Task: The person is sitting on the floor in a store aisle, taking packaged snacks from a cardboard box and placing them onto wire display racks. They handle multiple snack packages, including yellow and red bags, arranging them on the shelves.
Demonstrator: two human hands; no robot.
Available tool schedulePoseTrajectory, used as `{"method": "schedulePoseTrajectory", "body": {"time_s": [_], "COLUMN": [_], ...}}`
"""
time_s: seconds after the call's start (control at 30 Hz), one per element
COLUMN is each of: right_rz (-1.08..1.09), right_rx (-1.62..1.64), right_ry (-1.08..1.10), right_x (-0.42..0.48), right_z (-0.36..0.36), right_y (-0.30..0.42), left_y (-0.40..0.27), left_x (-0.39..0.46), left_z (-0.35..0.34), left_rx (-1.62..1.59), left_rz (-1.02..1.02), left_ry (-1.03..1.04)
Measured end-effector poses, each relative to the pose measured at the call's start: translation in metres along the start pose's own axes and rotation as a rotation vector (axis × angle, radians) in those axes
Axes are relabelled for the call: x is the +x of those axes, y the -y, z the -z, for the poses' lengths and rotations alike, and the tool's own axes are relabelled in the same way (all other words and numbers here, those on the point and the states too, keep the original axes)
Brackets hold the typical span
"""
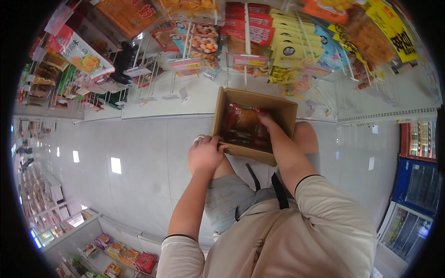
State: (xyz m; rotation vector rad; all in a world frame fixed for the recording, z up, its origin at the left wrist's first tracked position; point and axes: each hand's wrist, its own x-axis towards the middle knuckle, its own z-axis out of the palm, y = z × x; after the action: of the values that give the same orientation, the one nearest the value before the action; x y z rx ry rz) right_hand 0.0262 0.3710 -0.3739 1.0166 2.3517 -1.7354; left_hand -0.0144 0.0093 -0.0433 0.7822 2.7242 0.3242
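An open cardboard box (252, 153) rests at my knees, against the front of the bottom shelf. Its near left corner is in the grip of my left hand (207, 153), whose fingers curl over the rim. My right hand (267, 120) reaches down inside, holding the right edge of a red-edged clear packet (243, 117) of brown food; the fingertips are partly hidden. More dark red packets (240, 136) lie beneath it in shadow, and their number is hard to tell.
Hanging snack bags fill the rack ahead, among them yellow packets (292, 50) and red packets (260, 29). Metal hooks (170, 83) jut out over the white bottom shelf (149, 107). Behind me on the left stands a low shelf with boxed goods (118, 250). Drinks coolers (417, 184) line the right.
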Motion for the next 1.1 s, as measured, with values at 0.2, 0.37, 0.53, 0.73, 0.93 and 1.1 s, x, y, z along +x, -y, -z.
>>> {"method": "schedulePoseTrajectory", "body": {"time_s": [0.2,0.37,0.53,0.73,0.93,1.1], "right_rz": [-0.201,-0.665,-0.798,-0.485,-0.635,-0.482], "right_rx": [0.055,0.366,0.462,0.384,0.421,0.219], "right_ry": [0.116,0.126,0.112,-0.006,0.041,-0.074], "right_x": [-0.02,-0.039,-0.041,-0.028,-0.043,-0.041], "right_z": [-0.02,-0.019,-0.028,-0.031,-0.032,-0.03], "right_y": [-0.031,0.002,0.031,-0.002,0.019,0.051], "left_y": [0.007,0.008,0.003,0.003,0.005,0.007], "left_x": [-0.01,-0.007,0.0,0.003,-0.004,-0.002], "left_z": [-0.009,-0.013,-0.007,-0.002,-0.007,-0.008], "left_rx": [0.027,0.015,0.005,-0.025,-0.026,-0.027], "left_rz": [0.001,-0.028,0.01,0.026,0.048,0.007], "left_ry": [-0.044,-0.096,-0.033,0.045,0.027,-0.01]}}
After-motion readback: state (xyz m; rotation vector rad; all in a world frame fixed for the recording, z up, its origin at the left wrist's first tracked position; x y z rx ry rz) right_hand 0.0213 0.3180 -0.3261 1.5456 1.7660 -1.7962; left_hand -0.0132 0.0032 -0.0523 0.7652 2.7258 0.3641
